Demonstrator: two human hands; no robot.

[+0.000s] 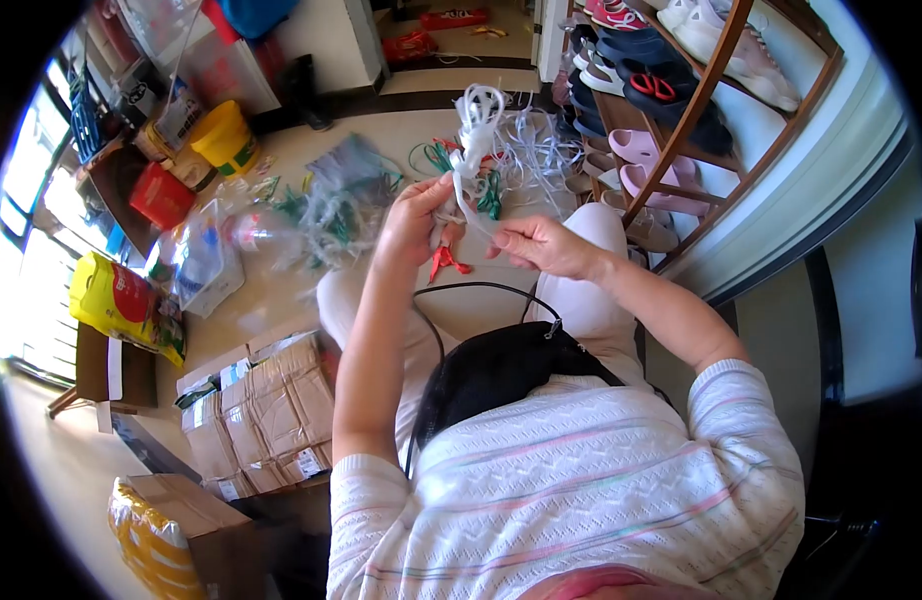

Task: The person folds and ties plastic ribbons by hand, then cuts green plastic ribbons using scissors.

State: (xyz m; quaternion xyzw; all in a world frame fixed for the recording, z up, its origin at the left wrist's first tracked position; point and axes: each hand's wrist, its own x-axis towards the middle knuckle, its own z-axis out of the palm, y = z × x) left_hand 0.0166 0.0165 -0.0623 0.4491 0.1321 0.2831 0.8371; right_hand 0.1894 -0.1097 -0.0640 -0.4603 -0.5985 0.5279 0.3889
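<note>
A looped bundle of white plastic strapping (478, 125) is held up in front of my knees. My left hand (413, 220) grips it near its lower end, thumb and fingers closed. From there a white strip runs down to my right hand (543, 246), which pinches it between thumb and fingers. On the floor behind lie a tangle of loose white straps (541, 150), a green strap bundle (490, 197) and a red strap piece (447, 257). Left of my hands is a heap of clear and green plastic scraps (346, 190).
A wooden shoe rack (716, 75) with several pairs stands at the right. To the left are a yellow bucket (224, 140), a red bucket (163, 196), a clear plastic bin (216, 285) and a yellow bag (116, 295). Taped flattened cardboard (271, 410) lies beside my left leg.
</note>
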